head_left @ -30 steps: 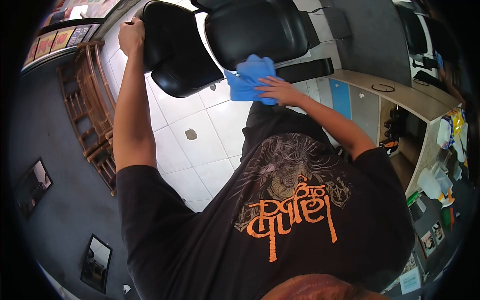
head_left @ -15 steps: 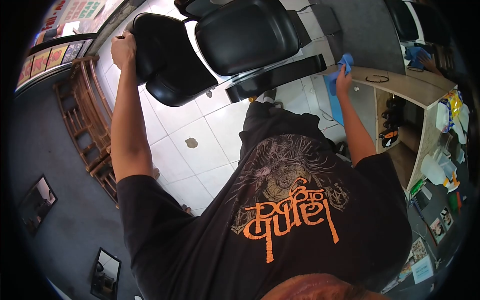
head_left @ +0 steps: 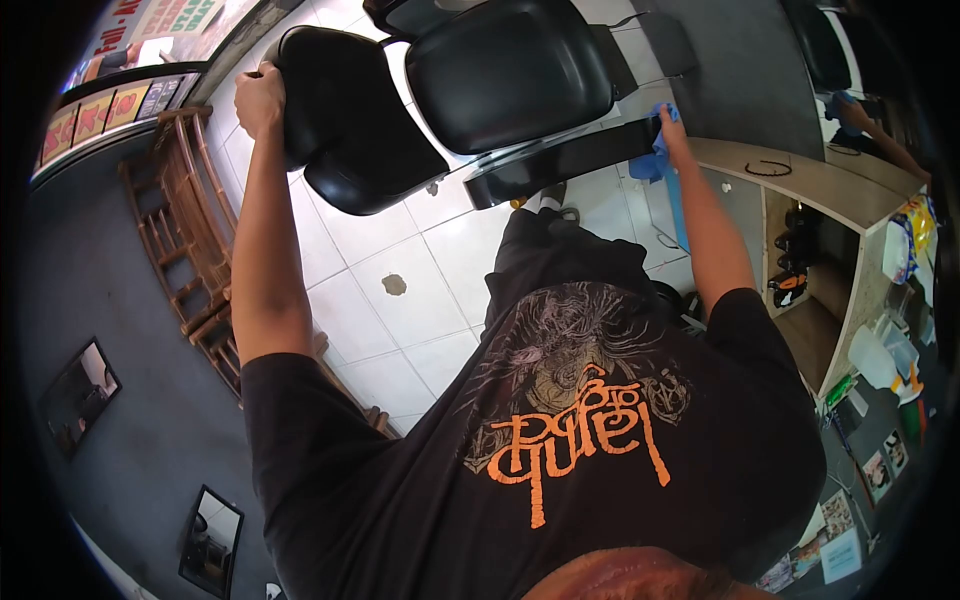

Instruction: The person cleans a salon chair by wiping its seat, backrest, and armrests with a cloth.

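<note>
My left hand (head_left: 261, 99) is closed on the outer edge of the black chair backrest (head_left: 345, 110) at the upper left. On the other side, my right hand (head_left: 672, 132) grips a blue cloth (head_left: 652, 160) at the far end of the black armrest (head_left: 570, 160). Part of the cloth hangs below the hand. The black padded seat (head_left: 510, 75) lies between the backrest and the armrest.
A wooden counter (head_left: 800, 172) with open shelves curves along the right, with a cord on top and bottles and packets beyond. A bamboo bench (head_left: 180, 230) stands at the left. Framed mirrors (head_left: 212, 540) hang on the grey wall.
The blue cloth moved from the near armrest end to the right over the counter's edge, then back left onto the armrest's far end. My left hand stays on the backrest.
</note>
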Tool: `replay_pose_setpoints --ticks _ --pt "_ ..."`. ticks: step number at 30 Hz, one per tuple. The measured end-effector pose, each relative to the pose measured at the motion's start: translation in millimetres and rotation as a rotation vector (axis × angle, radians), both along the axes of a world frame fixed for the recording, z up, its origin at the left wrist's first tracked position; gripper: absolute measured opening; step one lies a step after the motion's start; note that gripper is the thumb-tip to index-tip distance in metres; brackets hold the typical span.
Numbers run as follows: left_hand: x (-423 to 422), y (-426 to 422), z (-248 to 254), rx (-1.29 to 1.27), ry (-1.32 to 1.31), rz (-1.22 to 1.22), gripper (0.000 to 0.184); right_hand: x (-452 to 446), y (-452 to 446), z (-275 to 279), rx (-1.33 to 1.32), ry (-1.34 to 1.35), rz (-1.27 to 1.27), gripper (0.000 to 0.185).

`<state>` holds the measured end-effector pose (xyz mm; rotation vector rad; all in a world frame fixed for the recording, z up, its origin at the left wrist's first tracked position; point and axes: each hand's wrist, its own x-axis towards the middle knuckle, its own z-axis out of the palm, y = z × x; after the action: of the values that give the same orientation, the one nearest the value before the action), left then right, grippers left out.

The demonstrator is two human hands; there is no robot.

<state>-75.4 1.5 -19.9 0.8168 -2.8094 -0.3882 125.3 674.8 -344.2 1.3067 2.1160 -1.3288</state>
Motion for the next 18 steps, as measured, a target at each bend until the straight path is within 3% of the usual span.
replay_pose_setpoints --ticks 2,8,14,18 --pt "-2 0 2 0.004 -0.006 0.000 0.053 -3 10 -23 -0.110 -0.006 -0.050 0.089" --pt "0 4 4 -0.007 -0.003 -0.013 0.052 -9 -5 -22 0.080 -0.064 -0.100 0.086" --pt "-1 5 5 -0.021 -0.020 0.001 0.052 -10 -25 21 0.436 -0.086 0.042 0.070" --pt "-2 2 4 -0.012 -0.021 -0.016 0.053 -6 -49 60 0.577 -0.093 -0.006 0.062"
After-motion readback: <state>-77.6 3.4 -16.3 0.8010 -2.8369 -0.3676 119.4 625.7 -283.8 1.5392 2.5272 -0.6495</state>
